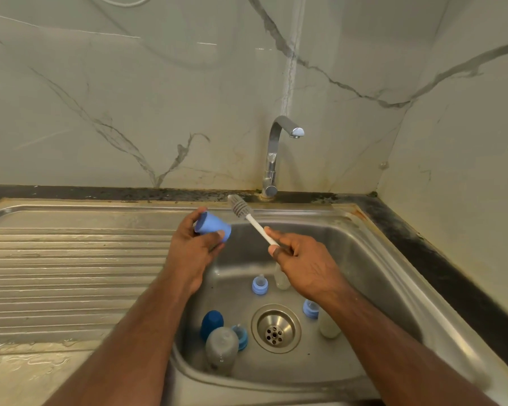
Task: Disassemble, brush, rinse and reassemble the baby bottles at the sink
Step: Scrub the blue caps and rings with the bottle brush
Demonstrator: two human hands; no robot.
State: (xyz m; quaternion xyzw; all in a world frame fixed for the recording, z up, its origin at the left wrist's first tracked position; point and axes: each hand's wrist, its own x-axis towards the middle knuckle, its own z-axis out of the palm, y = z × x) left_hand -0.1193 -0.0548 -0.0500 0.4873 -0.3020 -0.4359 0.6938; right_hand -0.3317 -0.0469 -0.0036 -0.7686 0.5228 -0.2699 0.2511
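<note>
Head view: left hand (pixel 192 244) fingers grasping one light-blue cap (pixel 212 226), right hand (pixel 302 262) fingers round one brush (pixel 254 222).

Sink (pixel 373 259): brushed stainless steel, dull sheen, ridged drainboard
Tap (pixel 273 153): polished chrome
Wall (pixel 129 98): glossy veined marble tile
Cap (pixel 213 227): matt blue plastic
Brush (pixel 241 207): grey bristles, white plastic handle

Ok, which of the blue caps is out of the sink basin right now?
The light blue cap, gripped in the left hand above the basin. The dark blue cap sits on the sink floor.
</note>
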